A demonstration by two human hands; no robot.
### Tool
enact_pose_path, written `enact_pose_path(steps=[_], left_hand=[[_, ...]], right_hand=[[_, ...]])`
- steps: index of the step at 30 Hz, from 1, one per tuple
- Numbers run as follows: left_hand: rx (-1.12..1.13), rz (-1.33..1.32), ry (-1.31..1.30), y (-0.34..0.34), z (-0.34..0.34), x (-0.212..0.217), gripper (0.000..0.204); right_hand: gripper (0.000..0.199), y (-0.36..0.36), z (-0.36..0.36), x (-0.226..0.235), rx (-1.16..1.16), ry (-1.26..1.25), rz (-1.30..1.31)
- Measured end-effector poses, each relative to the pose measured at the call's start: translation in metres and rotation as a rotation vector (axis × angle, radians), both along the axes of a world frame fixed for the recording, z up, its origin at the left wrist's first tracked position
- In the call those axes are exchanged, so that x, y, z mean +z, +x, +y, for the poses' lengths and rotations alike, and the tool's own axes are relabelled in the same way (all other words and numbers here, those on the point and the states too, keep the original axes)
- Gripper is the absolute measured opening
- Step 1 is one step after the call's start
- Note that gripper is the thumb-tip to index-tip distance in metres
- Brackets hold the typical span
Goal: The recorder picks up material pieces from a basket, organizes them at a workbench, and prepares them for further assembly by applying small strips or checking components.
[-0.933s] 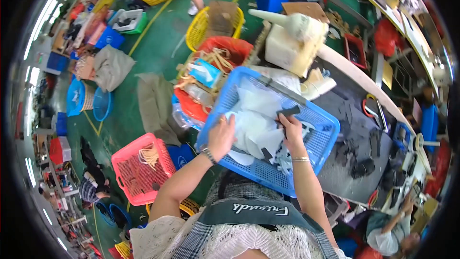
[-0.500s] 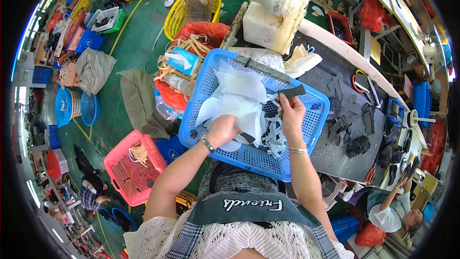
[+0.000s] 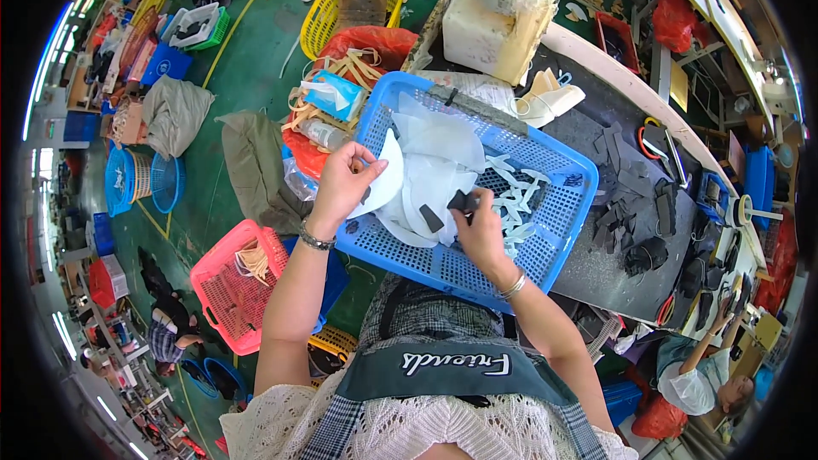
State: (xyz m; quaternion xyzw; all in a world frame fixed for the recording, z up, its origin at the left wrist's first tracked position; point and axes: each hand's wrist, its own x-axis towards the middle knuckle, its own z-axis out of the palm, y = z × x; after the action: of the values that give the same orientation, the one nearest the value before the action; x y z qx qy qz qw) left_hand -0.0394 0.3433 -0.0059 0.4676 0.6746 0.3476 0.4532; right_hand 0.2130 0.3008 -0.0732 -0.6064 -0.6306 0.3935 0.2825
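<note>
Looking light, thin and slightly bendy, the curved white sheet piece (image 3: 387,177) sits at the left end of the rectangular blue perforated plastic basket (image 3: 443,271), best taken by its edge; the left hand (image 3: 342,187) pinches it there, nearly closed, while the right hand (image 3: 484,234) grips a small black strip (image 3: 463,201).

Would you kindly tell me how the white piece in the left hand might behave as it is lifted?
The white piece is probably light for its size, as it looks thin and the left hand merely pinches it. It seems fairly stiff, since it extends beyond the grip without visibly drooping.
</note>
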Motion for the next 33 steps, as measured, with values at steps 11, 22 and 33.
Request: enact_pose_path(steps=[11, 22, 33], left_hand=[[-0.103, -0.207, -0.195, 0.024, -0.012, -0.038, 0.026], [-0.083, -0.452, -0.305, 0.015, -0.022, -0.051, 0.024], [-0.464, 0.428, 0.069, 0.035, -0.039, -0.067, 0.015]], right_hand=[[0.019, -0.037, -0.011, -0.031, 0.471, -0.089, -0.349], [0.019, 0.013, 0.024, 0.015, -0.047, -0.997, 0.872], [0.013, -0.041, 0.025, -0.03, 0.317, -0.019, -0.103]])
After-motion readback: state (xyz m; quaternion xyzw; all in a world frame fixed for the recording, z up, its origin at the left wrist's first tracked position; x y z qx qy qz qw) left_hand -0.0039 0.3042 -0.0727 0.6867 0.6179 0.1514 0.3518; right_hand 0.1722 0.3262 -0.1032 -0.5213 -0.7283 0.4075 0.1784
